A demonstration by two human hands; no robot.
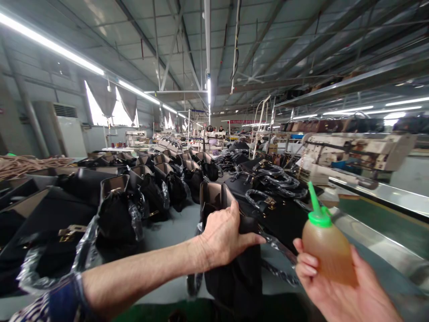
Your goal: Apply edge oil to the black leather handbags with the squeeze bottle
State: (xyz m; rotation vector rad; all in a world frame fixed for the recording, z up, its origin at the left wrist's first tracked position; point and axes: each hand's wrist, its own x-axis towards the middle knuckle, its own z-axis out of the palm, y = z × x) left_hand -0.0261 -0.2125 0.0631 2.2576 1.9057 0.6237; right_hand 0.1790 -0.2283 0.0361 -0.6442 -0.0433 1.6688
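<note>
My left hand (225,236) grips the top edge of an open black handbag (234,273) with a beige lining, standing on the grey table in front of me. My right hand (338,290) is closed around a squeeze bottle (327,248) of amber liquid with a green cap and a green nozzle pointing up. The bottle is held just right of the bag, apart from it. The bag's handle is wrapped in clear plastic.
Rows of open black handbags (147,188) cover the grey table (174,228) to the left and ahead. Flat black bags with wrapped handles (271,188) lie behind. A metal conveyor edge (385,192) and sewing machines (355,152) stand at the right. Distant people are at the far end.
</note>
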